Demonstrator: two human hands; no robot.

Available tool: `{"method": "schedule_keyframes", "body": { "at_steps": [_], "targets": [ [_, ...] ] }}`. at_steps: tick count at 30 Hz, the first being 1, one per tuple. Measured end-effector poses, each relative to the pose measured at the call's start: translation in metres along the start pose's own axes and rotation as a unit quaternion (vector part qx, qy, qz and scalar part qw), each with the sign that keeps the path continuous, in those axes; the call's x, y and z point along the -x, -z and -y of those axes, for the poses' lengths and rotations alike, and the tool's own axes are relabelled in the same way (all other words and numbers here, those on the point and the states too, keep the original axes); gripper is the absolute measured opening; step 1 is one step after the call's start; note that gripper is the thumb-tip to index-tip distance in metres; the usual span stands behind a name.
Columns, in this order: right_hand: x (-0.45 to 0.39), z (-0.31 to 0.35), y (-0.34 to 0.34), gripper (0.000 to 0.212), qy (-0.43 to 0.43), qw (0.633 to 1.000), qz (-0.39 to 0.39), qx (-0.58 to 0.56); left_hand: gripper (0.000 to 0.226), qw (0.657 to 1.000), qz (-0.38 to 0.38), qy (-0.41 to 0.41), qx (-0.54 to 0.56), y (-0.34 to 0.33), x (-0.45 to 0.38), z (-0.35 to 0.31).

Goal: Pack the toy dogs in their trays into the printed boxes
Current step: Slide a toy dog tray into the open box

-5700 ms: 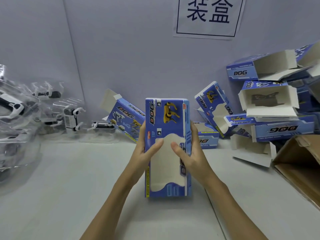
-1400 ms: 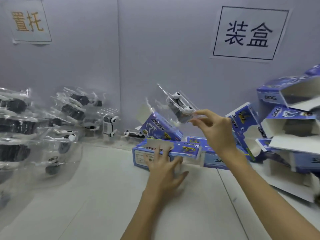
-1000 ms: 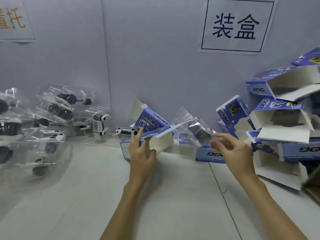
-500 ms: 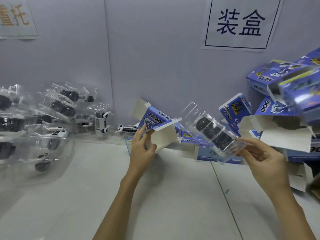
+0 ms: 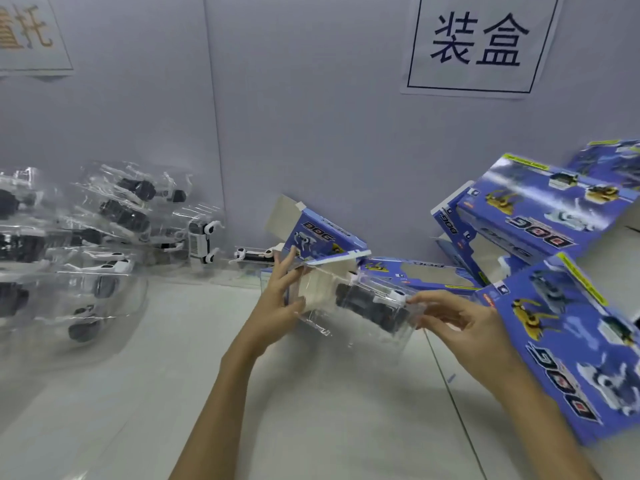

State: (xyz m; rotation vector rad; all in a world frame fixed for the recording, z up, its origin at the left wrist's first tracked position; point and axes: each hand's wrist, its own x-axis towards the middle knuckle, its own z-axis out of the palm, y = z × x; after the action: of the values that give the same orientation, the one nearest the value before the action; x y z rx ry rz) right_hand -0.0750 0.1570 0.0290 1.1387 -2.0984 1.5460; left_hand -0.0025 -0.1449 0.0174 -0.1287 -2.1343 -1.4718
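My right hand (image 5: 460, 323) pinches the right end of a clear plastic tray (image 5: 367, 306) with a black and white toy dog inside. The tray's left end sits at the open mouth of a blue printed box (image 5: 329, 268). My left hand (image 5: 280, 299) grips that open end, thumb on the white flap. The rest of the box is hidden behind the tray and flap.
Several clear trays with toy dogs (image 5: 86, 244) are piled at the left. More blue printed boxes (image 5: 533, 216) are heaped at the right, and one (image 5: 571, 344) tilts down beside my right wrist. A box (image 5: 318, 233) leans on the grey wall behind.
My right hand has brought the tray down and left, up to the box mouth. Boxes from the right heap have tumbled toward my right arm.
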Motion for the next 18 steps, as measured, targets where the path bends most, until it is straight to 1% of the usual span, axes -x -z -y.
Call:
{"method": "schedule_keyframes", "body": {
  "at_steps": [5, 7, 9, 11, 13, 15, 16, 18],
  "targets": [
    [-0.004, -0.011, 0.004, 0.038, -0.008, 0.997, -0.013, 0.075, 0.059, 0.999, 0.038, 0.018, 0.033, 0.009, 0.003, 0.000],
    [-0.005, -0.014, 0.004, 0.036, -0.002, 0.993, -0.021, 0.116, 0.058, 0.998, 0.054, 0.025, 0.034, 0.010, 0.002, 0.002],
    [-0.007, -0.017, 0.005, 0.032, 0.002, 0.990, -0.027, 0.139, 0.060, 0.999, 0.042, 0.027, 0.021, 0.008, 0.000, 0.003],
    [-0.009, -0.019, 0.003, 0.027, 0.004, 0.988, -0.029, 0.152, 0.059, 1.000, -0.002, 0.012, -0.026, 0.004, -0.001, 0.005],
    [-0.010, -0.019, -0.001, 0.023, 0.001, 0.986, -0.028, 0.161, 0.054, 0.992, -0.050, -0.025, -0.115, -0.001, -0.002, 0.008],
    [-0.011, -0.020, -0.006, 0.019, -0.002, 0.983, -0.034, 0.181, 0.046, 0.972, -0.057, -0.068, -0.217, -0.009, 0.000, 0.014],
    [-0.010, -0.019, -0.008, 0.019, -0.002, 0.981, -0.041, 0.190, 0.045, 0.963, -0.053, -0.078, -0.252, -0.013, 0.001, 0.016],
    [-0.009, -0.019, -0.011, 0.021, 0.003, 0.978, -0.057, 0.200, 0.047, 0.956, -0.050, -0.080, -0.278, -0.018, 0.002, 0.016]
  ]
}}
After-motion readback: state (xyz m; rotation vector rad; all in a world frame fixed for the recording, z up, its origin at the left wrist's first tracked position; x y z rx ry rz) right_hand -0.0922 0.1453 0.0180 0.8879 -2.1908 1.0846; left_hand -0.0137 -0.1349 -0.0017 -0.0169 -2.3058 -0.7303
